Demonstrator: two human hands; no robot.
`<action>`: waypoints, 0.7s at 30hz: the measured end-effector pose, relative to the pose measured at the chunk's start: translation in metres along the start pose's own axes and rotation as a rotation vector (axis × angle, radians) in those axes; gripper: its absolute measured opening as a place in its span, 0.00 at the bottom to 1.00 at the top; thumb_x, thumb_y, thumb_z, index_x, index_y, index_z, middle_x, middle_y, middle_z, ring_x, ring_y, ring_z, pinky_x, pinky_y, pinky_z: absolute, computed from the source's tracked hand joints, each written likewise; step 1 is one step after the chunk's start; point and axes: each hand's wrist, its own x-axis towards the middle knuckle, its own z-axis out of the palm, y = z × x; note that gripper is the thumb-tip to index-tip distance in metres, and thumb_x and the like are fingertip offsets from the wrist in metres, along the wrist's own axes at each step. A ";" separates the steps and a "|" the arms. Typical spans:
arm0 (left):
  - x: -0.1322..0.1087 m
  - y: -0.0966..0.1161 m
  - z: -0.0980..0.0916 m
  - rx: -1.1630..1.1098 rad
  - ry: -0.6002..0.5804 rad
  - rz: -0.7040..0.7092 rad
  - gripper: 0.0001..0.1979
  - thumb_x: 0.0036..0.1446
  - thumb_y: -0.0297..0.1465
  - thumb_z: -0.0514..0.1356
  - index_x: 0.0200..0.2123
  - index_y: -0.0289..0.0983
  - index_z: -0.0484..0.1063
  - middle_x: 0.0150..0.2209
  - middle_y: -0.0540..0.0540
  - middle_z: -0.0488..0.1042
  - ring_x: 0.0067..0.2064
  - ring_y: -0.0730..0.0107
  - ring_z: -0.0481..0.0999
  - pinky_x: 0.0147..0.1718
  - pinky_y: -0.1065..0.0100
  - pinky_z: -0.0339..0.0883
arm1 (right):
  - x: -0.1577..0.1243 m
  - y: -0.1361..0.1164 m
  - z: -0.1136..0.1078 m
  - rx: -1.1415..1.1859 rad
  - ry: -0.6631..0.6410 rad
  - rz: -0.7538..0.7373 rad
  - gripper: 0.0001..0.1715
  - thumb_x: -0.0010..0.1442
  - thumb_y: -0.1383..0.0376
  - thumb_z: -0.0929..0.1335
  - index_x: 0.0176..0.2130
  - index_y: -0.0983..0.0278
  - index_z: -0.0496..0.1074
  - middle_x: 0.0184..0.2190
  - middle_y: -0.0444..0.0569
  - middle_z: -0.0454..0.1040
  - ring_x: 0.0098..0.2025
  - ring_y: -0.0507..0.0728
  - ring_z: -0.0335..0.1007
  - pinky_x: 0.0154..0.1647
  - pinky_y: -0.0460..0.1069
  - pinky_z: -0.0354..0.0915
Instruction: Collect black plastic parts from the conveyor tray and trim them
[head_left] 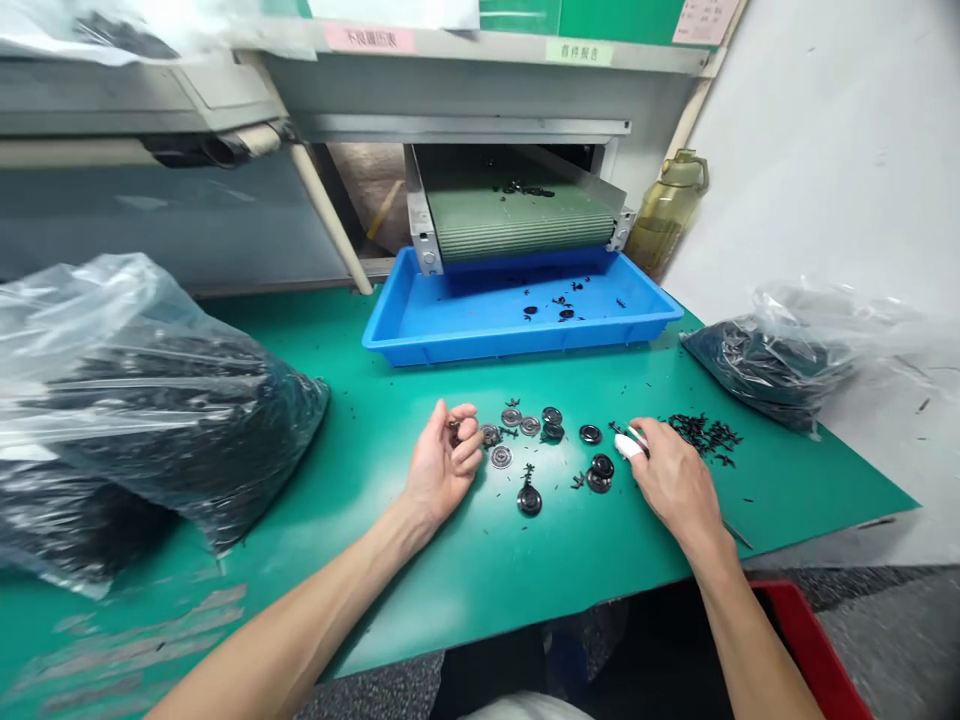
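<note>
My left hand [444,462] rests on the green table [390,560], fingers curled round a small dark part that I can barely make out. Just right of it lie several round black and grey discs [529,427]. My right hand [671,477] is closed on a small white tool with red on it [628,444], its tip near two black discs [599,473]. One more black disc with a sprue [529,497] lies between my hands. A heap of thin black sprue scraps [705,433] sits beyond my right hand.
A blue tray [480,335] at the back holds a few black parts under a ribbed green conveyor [517,220]. Clear bags of black parts lie at left [142,420] and right [772,360]. A yellowish bottle [667,210] stands by the wall. A red bin [817,650] sits below.
</note>
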 end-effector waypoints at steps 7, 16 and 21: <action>-0.003 0.002 0.004 -0.158 0.060 -0.001 0.21 0.68 0.36 0.45 0.51 0.25 0.66 0.42 0.31 0.75 0.39 0.63 0.79 0.30 0.70 0.76 | -0.020 0.015 0.010 0.002 0.116 -0.154 0.16 0.63 0.69 0.58 0.46 0.58 0.70 0.43 0.46 0.73 0.31 0.54 0.69 0.25 0.48 0.58; -0.015 -0.005 0.007 -0.211 0.002 0.016 0.27 0.64 0.33 0.49 0.63 0.24 0.54 0.59 0.26 0.66 0.60 0.44 0.66 0.49 0.57 0.73 | -0.028 0.022 0.020 -0.022 0.287 -0.320 0.19 0.59 0.73 0.58 0.47 0.61 0.69 0.42 0.48 0.74 0.35 0.56 0.71 0.24 0.48 0.61; -0.025 -0.011 0.013 -0.226 -0.014 0.020 0.26 0.64 0.33 0.49 0.62 0.26 0.55 0.59 0.27 0.66 0.61 0.44 0.66 0.50 0.54 0.72 | -0.029 0.026 0.025 -0.071 0.359 -0.394 0.19 0.59 0.74 0.58 0.46 0.64 0.69 0.40 0.50 0.74 0.35 0.57 0.70 0.28 0.50 0.62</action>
